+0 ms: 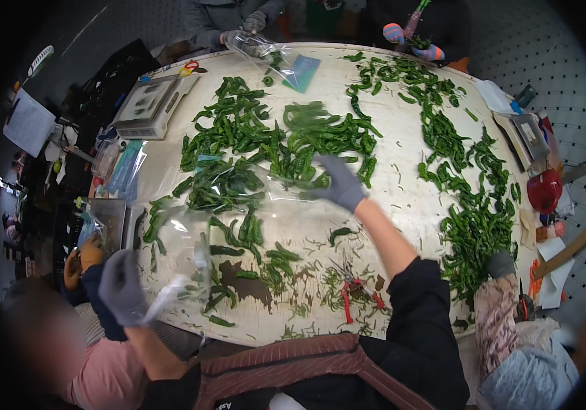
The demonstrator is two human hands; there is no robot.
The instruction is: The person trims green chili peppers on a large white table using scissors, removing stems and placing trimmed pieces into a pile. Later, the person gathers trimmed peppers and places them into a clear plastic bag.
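Observation:
My left hand (121, 289), in a grey glove, is raised over the table's near left edge and blurred. Clear plastic film (183, 251) spreads just right of it; whether the fingers grip it I cannot tell. My right hand (341, 182), also gloved in grey, reaches over the middle with thumb and fingers apart. It is close to a green pepper (322, 180) and the film edge of a clear bag (226, 184) filled with green peppers. Beyond lie heaps of loose peppers (236, 113), with another pile (318, 125) to their right. Several peppers (249, 230) lie nearer me.
Red-handled snips (349, 297) lie among stem clippings. Scales (144, 107) stand at left. A long pepper heap (477, 225) runs along the right. Co-workers' gloved hands (244, 33) hold a bag (265, 48) at the far side; another co-worker's hand (501, 264) touches the right heap.

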